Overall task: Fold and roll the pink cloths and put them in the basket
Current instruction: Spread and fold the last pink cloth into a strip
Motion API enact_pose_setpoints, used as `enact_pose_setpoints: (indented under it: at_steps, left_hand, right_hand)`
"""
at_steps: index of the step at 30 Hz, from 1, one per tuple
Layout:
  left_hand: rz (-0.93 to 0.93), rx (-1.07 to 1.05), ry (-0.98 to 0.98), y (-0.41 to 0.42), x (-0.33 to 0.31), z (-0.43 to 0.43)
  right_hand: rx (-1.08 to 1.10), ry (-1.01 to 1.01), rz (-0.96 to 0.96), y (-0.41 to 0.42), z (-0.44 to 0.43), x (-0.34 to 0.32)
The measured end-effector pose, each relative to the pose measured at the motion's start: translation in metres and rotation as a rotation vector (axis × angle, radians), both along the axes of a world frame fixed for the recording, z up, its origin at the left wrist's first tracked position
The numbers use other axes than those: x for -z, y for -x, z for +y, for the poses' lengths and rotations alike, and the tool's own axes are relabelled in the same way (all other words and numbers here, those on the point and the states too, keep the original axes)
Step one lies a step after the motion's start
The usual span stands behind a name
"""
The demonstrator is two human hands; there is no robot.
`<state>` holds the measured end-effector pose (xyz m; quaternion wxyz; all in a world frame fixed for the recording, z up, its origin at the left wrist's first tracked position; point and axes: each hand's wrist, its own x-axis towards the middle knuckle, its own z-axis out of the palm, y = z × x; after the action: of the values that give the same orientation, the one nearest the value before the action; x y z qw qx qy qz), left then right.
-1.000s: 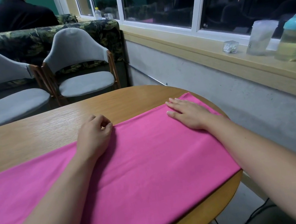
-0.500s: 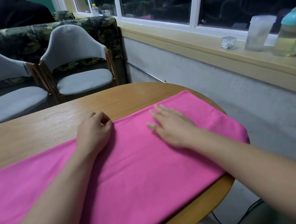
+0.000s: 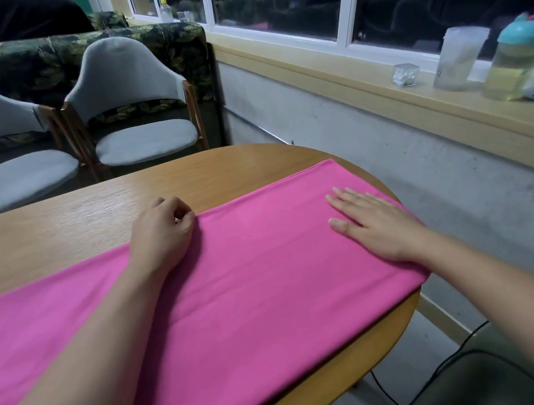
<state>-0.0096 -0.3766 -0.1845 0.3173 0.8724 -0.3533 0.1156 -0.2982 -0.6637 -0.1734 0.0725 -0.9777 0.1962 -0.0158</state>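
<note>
A long pink cloth, folded into a wide strip, lies flat across the wooden table, and its right end reaches the rounded table edge. My left hand sits at the cloth's far edge with fingers curled, pinching that edge. My right hand lies flat, fingers straight, pressing on the cloth near its right end. No basket is in view.
Two grey chairs stand beyond the table, with a patterned sofa behind them. To the right, the window ledge holds a clear cup, a teal-lidded bottle and a small glass cube. A black cable runs over the floor.
My right hand slid left along the cloth, then back right toward its end, staying flat. My left hand kept its place at the far edge.
</note>
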Motion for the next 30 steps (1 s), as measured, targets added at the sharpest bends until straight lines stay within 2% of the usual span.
enact_pose_setpoints:
  at_steps: [5,10,17,24,26,30]
  left_hand:
    - [0.007,-0.006,-0.006,0.001,-0.001,-0.001]
    - [-0.006,-0.008,-0.017,0.006,-0.004,-0.003]
    - [-0.013,-0.021,-0.014,0.008,-0.005,-0.001]
    - [-0.007,-0.042,0.035,0.005,-0.003,-0.002]
    - [-0.014,-0.05,0.065,0.003,-0.001,-0.002]
    - [-0.052,-0.043,0.065,0.004,-0.001,-0.003]
  right_hand:
    - [0.129,-0.008,0.005,0.008,-0.033,0.005]
    - [0.262,0.144,0.105,-0.018,-0.018,-0.009]
    - [0.017,0.008,0.069,-0.103,0.083,-0.029]
    - [-0.263,-0.058,-0.034,-0.168,0.178,0.0]
    - [-0.247,-0.048,-0.038,-0.174,0.17,0.006]
    - [-0.077,-0.022,-0.021,-0.178,0.134,0.007]
